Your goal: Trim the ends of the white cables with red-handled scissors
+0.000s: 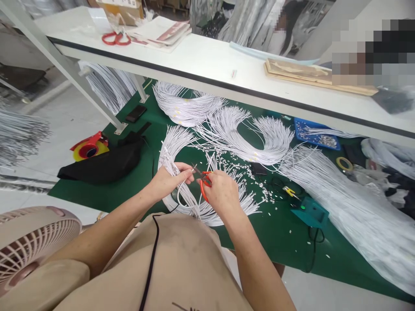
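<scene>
My left hand [173, 178] is closed around a white cable, pinching its end between thumb and forefinger. Below and behind that hand lies a curved bundle of white cables [175, 142]. In my right hand [223, 192] is a pair of red-handled scissors [205, 183], fingers wrapped round the handles. Their blades point left, close to the cable end at my left fingertips; whether they touch it I cannot tell. Small white pieces [238, 162] are scattered on the green mat beyond my right hand.
More white cable bundles [259, 138] lie behind, under a white shelf [207, 60]. A blue tray [316, 134] of small parts, a teal device [311, 211] and yellow-handled cutters [291, 192] are to the right. A tape dispenser [89, 147], black pouch [103, 162] and fan [35, 242] are left.
</scene>
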`<state>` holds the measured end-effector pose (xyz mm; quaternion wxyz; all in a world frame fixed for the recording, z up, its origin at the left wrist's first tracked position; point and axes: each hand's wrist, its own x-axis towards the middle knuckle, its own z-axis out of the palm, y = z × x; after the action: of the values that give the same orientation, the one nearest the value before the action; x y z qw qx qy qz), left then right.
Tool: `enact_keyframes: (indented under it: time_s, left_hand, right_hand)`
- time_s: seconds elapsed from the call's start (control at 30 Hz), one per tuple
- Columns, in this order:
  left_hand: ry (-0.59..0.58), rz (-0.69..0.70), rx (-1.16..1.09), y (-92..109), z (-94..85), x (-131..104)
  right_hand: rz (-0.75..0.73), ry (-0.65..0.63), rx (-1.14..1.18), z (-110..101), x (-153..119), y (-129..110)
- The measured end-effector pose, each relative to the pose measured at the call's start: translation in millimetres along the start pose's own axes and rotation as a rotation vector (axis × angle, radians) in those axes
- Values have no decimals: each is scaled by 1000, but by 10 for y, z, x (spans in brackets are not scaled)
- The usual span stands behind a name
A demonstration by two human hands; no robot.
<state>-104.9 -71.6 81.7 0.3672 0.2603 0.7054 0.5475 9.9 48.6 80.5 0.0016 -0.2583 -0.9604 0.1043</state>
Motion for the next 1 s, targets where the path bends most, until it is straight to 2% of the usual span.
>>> enact_keyframes:
  time_s: [0.27,0.4,0.47,0.6,0.7,0.83,1.0]
  left_hand:
    - [-9,6,-12,-50,-29,20]
    - [-6,18,-6,-42,-9,8]
    - [-9,30,7,-32,1,-2]
    - [-42,37,-4,-4,16,-23]
    - [-93,31,-24,18,25,-33]
    - [-158,40,-90,37,29,-43]
    - [-107,-2,-103,-8,18,-34]
  right_hand:
    - [3,5,20,8,-21,20]
    - [11,-10,110,1,-19,49]
    - [36,-14,263,-15,0,74]
    - [68,-39,907,-56,83,91]
    - [7,-130,1274,-77,143,68]
    - [-54,-194,1455,-55,170,29]
    - [86,-51,1452,49,162,-7]
